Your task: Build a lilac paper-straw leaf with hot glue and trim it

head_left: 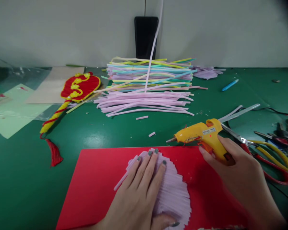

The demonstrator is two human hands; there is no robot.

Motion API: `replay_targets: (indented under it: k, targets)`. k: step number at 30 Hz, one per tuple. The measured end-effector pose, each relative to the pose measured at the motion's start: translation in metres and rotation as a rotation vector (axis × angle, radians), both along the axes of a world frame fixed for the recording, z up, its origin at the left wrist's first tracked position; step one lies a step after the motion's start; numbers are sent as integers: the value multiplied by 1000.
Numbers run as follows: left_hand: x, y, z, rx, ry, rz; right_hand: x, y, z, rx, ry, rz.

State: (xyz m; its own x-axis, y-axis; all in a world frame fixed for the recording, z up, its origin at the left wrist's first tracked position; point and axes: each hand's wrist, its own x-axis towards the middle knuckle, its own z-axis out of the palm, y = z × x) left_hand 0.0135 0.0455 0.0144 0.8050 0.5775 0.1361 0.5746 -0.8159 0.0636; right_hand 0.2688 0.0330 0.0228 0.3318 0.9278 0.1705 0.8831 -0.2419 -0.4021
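My left hand point(140, 188) lies flat, fingers stretched out, on a rounded panel of pale pink pipe cleaner strips point(174, 188) laid side by side. The panel rests on a red sheet point(91, 179). One strip point(121, 182) sticks out at its left edge, partly under my fingers. My right hand point(240, 172) is closed around the grip of a yellow hot glue gun point(199, 134), its nozzle pointing left just past the red sheet's far edge. A clear glue stick point(244, 111) extends from the gun's back end. My left palm hides part of the panel.
Bundled pipe cleaners point(146, 102) lie behind the sheet, before a phone point(146, 36) leaning on the wall. Two short pink pieces lie nearer. A red and yellow fan point(81, 86) with a tassel is at left. Scissors point(266, 150) sit beside my right hand; a blue pen point(230, 85) lies beyond.
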Motion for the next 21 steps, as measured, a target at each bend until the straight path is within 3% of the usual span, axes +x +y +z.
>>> replay_targets:
  k: [21]
  targets:
    - [-1,-1,0,-37,-6,6,1,-2,0,-15,3,-24]
